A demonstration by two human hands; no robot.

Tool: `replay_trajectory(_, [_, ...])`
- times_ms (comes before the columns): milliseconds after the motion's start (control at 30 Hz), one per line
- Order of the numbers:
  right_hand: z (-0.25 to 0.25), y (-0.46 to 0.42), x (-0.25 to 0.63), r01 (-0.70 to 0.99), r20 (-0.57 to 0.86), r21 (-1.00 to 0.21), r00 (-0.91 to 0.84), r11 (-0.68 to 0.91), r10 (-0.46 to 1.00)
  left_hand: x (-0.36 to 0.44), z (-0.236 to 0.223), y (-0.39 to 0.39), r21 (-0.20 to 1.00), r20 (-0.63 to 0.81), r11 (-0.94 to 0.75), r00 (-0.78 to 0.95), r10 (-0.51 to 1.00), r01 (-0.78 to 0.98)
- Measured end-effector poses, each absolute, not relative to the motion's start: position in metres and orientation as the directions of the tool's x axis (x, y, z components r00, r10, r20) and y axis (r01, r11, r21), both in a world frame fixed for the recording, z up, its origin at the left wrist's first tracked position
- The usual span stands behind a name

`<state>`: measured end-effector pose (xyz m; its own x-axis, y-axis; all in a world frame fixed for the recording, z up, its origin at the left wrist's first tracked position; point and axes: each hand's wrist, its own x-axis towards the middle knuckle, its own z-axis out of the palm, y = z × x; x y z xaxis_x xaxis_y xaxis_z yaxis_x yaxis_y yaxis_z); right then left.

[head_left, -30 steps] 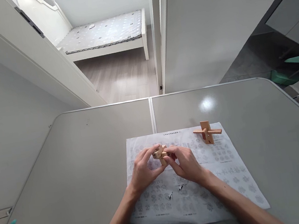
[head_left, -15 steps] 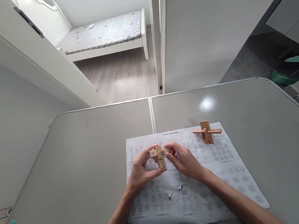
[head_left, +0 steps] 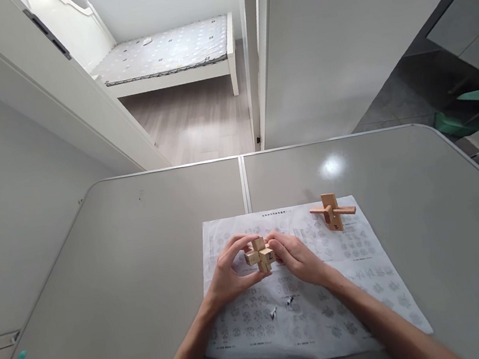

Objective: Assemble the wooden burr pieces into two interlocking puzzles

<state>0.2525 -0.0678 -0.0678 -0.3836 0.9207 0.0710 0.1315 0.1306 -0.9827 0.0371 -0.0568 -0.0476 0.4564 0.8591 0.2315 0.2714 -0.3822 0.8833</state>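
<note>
Both my hands grip a small wooden interlocking puzzle [head_left: 260,255] just above a printed instruction sheet [head_left: 363,281]. My left hand [head_left: 230,271] curls round its left side, fingers over the top. My right hand [head_left: 296,258] pinches its right side. Numbered block ends face me. A second wooden cross-shaped puzzle [head_left: 332,212] stands on the sheet's far right corner, untouched, well away from my right hand.
The sheet lies on a grey folding table [head_left: 142,248] with a centre seam. Two small dark bits [head_left: 281,307] rest on the sheet near my wrists. Beyond the table, an open doorway shows a bed [head_left: 166,52]; a white wall panel stands at right.
The puzzle has been turned in my hands and sits slightly lower; my right hand has closed in on it again. The second puzzle has not moved.
</note>
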Motion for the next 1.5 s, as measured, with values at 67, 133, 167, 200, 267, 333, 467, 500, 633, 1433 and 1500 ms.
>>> replay_trajectory(67, [-0.067, -0.068, 0.253, 0.101, 0.073, -0.988, -0.370, 0.118, 0.926, 0.037, -0.048, -0.056, 0.890, 0.218, -0.369, 0.461, 0.860, 0.268])
replay_trajectory(133, [-0.067, -0.068, 0.253, 0.068, 0.064, -0.993, -0.354, 0.093, 0.933, 0.036, -0.049, -0.056, 0.900, 0.197, -0.347, 0.463, 0.864, 0.265])
replay_trajectory(167, [-0.068, -0.067, 0.252, 0.052, 0.056, -0.996, -0.342, 0.078, 0.938, 0.035, -0.049, -0.056, 0.905, 0.185, -0.334, 0.463, 0.867, 0.264])
replay_trajectory(200, [-0.068, -0.067, 0.252, 0.036, 0.049, -0.997, -0.325, 0.064, 0.944, 0.035, -0.050, -0.057, 0.910, 0.172, -0.320, 0.461, 0.871, 0.265])
replay_trajectory(267, [-0.069, -0.067, 0.252, 0.007, 0.040, -0.999, -0.277, 0.044, 0.960, 0.035, -0.051, -0.057, 0.918, 0.141, -0.287, 0.453, 0.880, 0.273])
replay_trajectory(333, [-0.067, -0.066, 0.251, -0.002, 0.040, -0.999, -0.206, 0.040, 0.978, 0.035, -0.052, -0.057, 0.925, 0.119, -0.259, 0.435, 0.893, 0.278])
replay_trajectory(467, [-0.046, -0.064, 0.257, 0.118, 0.077, -0.989, -0.115, 0.090, 0.990, 0.036, -0.051, -0.057, 0.938, 0.116, -0.233, 0.400, 0.909, 0.258])
replay_trajectory(500, [-0.037, -0.065, 0.260, 0.162, 0.100, -0.980, -0.114, 0.118, 0.988, 0.036, -0.050, -0.057, 0.939, 0.116, -0.231, 0.396, 0.911, 0.257])
replay_trajectory(633, [-0.009, -0.079, 0.281, 0.354, 0.226, -0.900, -0.116, 0.253, 0.967, 0.037, -0.050, -0.057, 0.930, 0.111, -0.233, 0.385, 0.916, 0.286])
replay_trajectory(1433, [-0.072, -0.156, 0.411, 0.748, 0.139, -0.652, 0.281, -0.126, 0.950, 0.039, -0.049, -0.053, 0.919, 0.115, -0.249, 0.395, 0.912, 0.306])
replay_trajectory(1500, [-0.071, -0.154, 0.412, 0.739, 0.133, -0.663, 0.275, -0.121, 0.952, 0.040, -0.048, -0.053, 0.918, 0.115, -0.250, 0.396, 0.911, 0.307])
